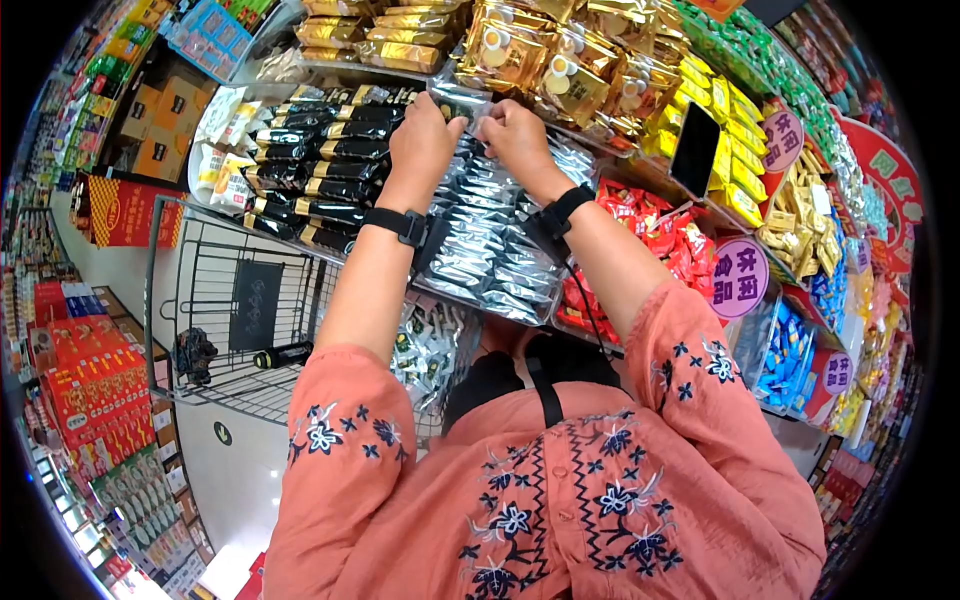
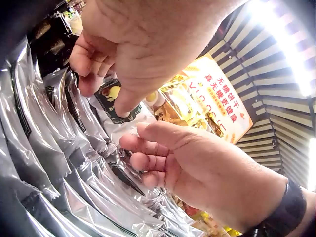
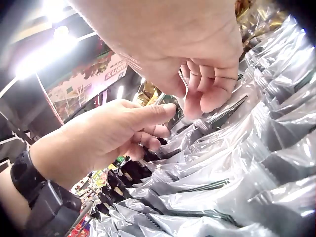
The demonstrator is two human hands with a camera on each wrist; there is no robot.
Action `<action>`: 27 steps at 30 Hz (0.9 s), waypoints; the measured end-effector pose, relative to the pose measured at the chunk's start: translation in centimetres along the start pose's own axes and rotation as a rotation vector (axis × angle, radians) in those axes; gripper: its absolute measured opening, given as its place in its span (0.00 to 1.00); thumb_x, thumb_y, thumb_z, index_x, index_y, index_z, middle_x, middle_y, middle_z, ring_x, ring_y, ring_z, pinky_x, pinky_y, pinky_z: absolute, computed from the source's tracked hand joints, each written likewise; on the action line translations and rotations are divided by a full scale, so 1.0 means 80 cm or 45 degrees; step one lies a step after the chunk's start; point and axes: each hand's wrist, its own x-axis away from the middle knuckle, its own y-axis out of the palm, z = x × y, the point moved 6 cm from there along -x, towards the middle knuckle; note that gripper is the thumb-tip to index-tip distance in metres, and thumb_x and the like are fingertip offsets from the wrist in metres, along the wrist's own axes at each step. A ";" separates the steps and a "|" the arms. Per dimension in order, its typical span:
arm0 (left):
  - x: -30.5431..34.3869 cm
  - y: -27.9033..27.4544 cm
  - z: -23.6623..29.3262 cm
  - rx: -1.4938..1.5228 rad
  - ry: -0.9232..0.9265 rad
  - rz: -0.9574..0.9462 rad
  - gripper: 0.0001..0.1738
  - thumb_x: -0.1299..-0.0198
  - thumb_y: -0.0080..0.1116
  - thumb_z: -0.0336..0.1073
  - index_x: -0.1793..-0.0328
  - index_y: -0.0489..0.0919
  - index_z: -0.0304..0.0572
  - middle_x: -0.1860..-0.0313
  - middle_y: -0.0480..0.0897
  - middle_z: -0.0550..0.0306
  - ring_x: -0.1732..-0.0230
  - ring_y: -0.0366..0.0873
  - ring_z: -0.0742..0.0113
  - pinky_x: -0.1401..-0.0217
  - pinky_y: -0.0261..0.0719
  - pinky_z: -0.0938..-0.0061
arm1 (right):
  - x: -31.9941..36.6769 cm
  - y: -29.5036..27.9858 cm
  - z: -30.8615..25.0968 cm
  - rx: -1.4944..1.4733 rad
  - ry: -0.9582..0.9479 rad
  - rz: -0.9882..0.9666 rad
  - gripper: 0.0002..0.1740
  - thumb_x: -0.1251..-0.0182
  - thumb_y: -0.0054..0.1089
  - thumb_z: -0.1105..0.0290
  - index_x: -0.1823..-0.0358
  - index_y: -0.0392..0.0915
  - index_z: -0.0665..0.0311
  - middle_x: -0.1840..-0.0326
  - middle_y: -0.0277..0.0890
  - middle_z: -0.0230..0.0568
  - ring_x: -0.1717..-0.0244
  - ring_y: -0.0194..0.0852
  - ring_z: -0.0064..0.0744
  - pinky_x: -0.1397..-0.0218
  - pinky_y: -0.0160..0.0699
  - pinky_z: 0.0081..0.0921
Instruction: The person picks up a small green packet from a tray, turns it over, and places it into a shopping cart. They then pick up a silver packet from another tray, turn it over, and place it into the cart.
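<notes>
My left hand (image 1: 422, 145) pinches a silver snack packet (image 2: 131, 126) with a dark green label, its thumb lying over the label in the left wrist view. On the packet's other end is my right hand (image 1: 518, 145), thumb and fingers curled at the edge. A white bit of wrapper shows between its fingers in the right wrist view. Both hands are over a bin of silver packets (image 1: 470, 225) standing in tight rows. Black and gold packets (image 1: 335, 165) fill the bin to the left of my hands.
Gold packets (image 1: 575, 80) lie beyond my hands, yellow ones (image 1: 735, 150) and red ones (image 1: 650, 235) to the right. A phone-like black screen (image 1: 695, 147) stands among them. At my left is a wire shopping cart (image 1: 215, 290) with a black bottle-like item (image 1: 283, 355) inside.
</notes>
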 end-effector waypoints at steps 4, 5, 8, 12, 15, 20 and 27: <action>0.008 -0.012 0.003 0.000 0.064 0.052 0.33 0.42 0.73 0.48 0.43 0.70 0.28 0.55 0.84 0.33 0.52 0.85 0.36 0.52 0.85 0.51 | 0.011 -0.009 0.003 -0.007 -0.086 0.025 0.13 0.33 0.60 0.69 0.56 0.79 0.74 0.72 0.85 0.46 0.78 0.85 0.33 0.72 0.83 0.28; 0.010 -0.012 -0.004 0.015 0.020 0.028 0.33 0.40 0.72 0.50 0.42 0.72 0.30 0.53 0.85 0.35 0.50 0.84 0.37 0.51 0.84 0.52 | 0.014 -0.012 0.004 -0.052 -0.116 -0.009 0.13 0.32 0.59 0.69 0.54 0.78 0.74 0.71 0.86 0.47 0.77 0.84 0.31 0.72 0.82 0.28; 0.041 -0.052 -0.011 0.094 0.104 0.175 0.35 0.38 0.70 0.54 0.37 0.75 0.31 0.54 0.87 0.38 0.51 0.86 0.42 0.50 0.82 0.57 | 0.043 -0.026 -0.023 -0.065 -0.032 -0.132 0.15 0.26 0.58 0.64 0.47 0.76 0.67 0.62 0.87 0.39 0.72 0.83 0.23 0.74 0.77 0.20; 0.127 -0.120 -0.039 0.518 -0.046 0.288 0.29 0.33 0.68 0.47 0.35 0.78 0.32 0.56 0.88 0.49 0.59 0.85 0.65 0.53 0.81 0.72 | 0.104 -0.031 -0.040 -0.213 -0.021 -0.379 0.15 0.25 0.56 0.61 0.50 0.79 0.66 0.62 0.86 0.37 0.69 0.83 0.21 0.72 0.75 0.18; 0.212 -0.134 -0.101 0.590 -0.329 0.410 0.20 0.29 0.64 0.40 0.38 0.80 0.34 0.55 0.84 0.58 0.60 0.79 0.76 0.56 0.78 0.80 | 0.167 -0.022 -0.043 -0.195 0.121 -0.578 0.15 0.25 0.57 0.60 0.50 0.80 0.65 0.62 0.86 0.35 0.70 0.81 0.19 0.70 0.75 0.17; 0.384 -0.029 -0.261 0.662 -0.986 0.223 0.20 0.28 0.60 0.45 0.44 0.81 0.34 0.62 0.85 0.51 0.62 0.82 0.70 0.56 0.81 0.72 | 0.263 0.023 -0.037 -0.240 0.401 -1.052 0.14 0.25 0.58 0.61 0.48 0.80 0.62 0.61 0.84 0.31 0.66 0.78 0.16 0.65 0.77 0.17; 0.576 0.187 -0.308 0.254 -0.932 -0.757 0.20 0.36 0.61 0.47 0.47 0.83 0.40 0.52 0.87 0.36 0.47 0.83 0.36 0.42 0.79 0.49 | 0.332 0.090 0.045 -0.026 0.466 -1.486 0.14 0.24 0.59 0.62 0.46 0.79 0.64 0.62 0.79 0.28 0.63 0.76 0.17 0.60 0.77 0.20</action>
